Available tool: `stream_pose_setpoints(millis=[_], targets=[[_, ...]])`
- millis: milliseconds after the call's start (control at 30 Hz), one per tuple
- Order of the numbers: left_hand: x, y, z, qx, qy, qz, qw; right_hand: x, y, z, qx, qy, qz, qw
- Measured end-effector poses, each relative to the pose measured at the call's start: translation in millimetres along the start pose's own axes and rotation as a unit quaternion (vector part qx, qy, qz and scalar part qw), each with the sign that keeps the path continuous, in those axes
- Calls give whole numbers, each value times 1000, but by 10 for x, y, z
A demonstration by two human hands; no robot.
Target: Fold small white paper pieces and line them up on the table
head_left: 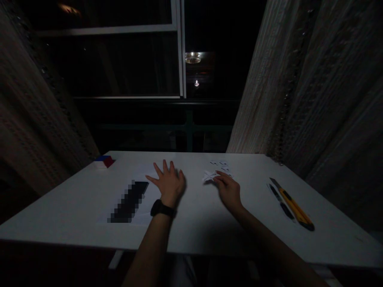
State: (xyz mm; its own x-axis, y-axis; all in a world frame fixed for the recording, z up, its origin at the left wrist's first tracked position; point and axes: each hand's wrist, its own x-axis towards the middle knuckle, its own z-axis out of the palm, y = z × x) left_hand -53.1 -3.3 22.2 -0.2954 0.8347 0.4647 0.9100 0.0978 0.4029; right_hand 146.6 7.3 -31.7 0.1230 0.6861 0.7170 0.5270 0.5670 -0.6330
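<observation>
My left hand (pixel 168 182) lies with its fingers spread at the right edge of a white paper sheet (pixel 143 213), a dark watch on its wrist. My right hand (pixel 229 190) pinches a small crumpled or folded piece of white paper (pixel 208 175) between thumb and fingers, just over the table. Several small paper slips (pixel 219 163) with dark handwritten marks lie beyond that hand; the marks are too small to read. A dark flat rectangle (pixel 130 201), blurred by pixelation, rests on the sheet left of my left hand.
On the right of the white table (pixel 191 223) lie a yellow utility knife (pixel 295 207), its blade extended, and a black-and-clear pen (pixel 281 201). A puzzle cube (pixel 103 161) sits at the far left corner. Curtains (pixel 254 79) hang on both sides of a dark window.
</observation>
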Motion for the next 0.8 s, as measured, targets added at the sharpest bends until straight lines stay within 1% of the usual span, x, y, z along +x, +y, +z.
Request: stream_pose_setpoints(millis=[133,167,267,333,400,467,533,567,600,633,667,700,733,800], targets=[[87,-300,160,53,-12,-44,998,-7,-2,9,-4,-12,-4,1000],[100,-347,187,54,-26,-58,996,-10,-2,12,-3,-15,-3,1000],[118,-412,213,40,-67,-90,993,-16,-1,19,2,-21,1,1000],[116,-415,205,26,-71,-94,993,-17,-2,17,6,-22,3,1000],[109,-403,194,15,-47,-86,995,-16,-8,11,9,-19,4,1000],[109,-375,187,-3,-7,-64,998,-15,-15,6,11,-22,3,1000],[117,-323,190,-44,27,-23,998,-17,-21,8,17,-29,9,999],[121,-284,196,-79,34,3,996,-19,-23,13,21,-32,19,999],[121,-238,208,-129,27,31,991,-21,-25,20,27,-33,35,998],[114,-184,226,-193,8,51,980,-25,-27,29,33,-35,56,997],[98,-125,250,-268,-23,59,961,-30,-30,39,39,-34,80,995],[72,-61,279,-352,-68,53,932,-35,-33,48,46,-38,101,993],[35,4,312,-435,-137,42,889,-40,-38,56,53,-39,117,991],[-62,130,383,-561,-280,11,779,-52,-51,70,65,-45,131,988]])
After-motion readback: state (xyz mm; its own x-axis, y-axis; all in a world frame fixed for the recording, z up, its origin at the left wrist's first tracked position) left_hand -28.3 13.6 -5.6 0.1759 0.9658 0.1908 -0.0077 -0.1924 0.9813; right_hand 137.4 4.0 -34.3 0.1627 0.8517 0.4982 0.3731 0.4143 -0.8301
